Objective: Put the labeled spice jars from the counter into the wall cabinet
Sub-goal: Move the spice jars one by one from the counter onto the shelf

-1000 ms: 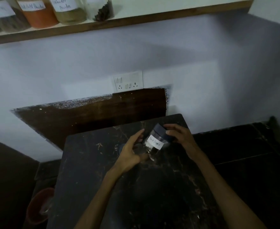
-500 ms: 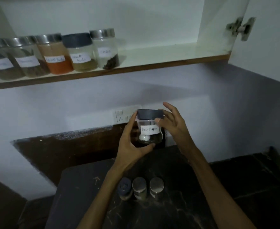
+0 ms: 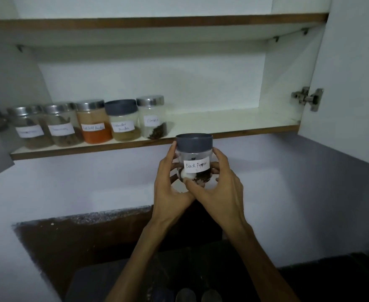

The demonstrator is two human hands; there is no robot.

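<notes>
Black Pepper jar [image 3: 194, 158] upright, clamped between my left hand [image 3: 172, 188] and right hand [image 3: 220, 188] fingers, shelf [image 3: 233, 125] jar row up-left of fingertips

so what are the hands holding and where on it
Both hands, left hand and right hand, hold the Black Pepper jar by its glass sides and base, below the lid.

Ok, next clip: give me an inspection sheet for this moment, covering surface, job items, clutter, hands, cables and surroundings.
Surface: dark counter, dimly lit.
Job's things: Black Pepper jar held upright below the shelf edge; five labeled jars in a row on the cabinet shelf; two jar lids visible at the bottom edge.
Clutter: nothing seen.
Hands: left hand and right hand both grip the jar.
Cables: nothing seen.
Surroundings: open cabinet door with hinge, white wall.
</notes>
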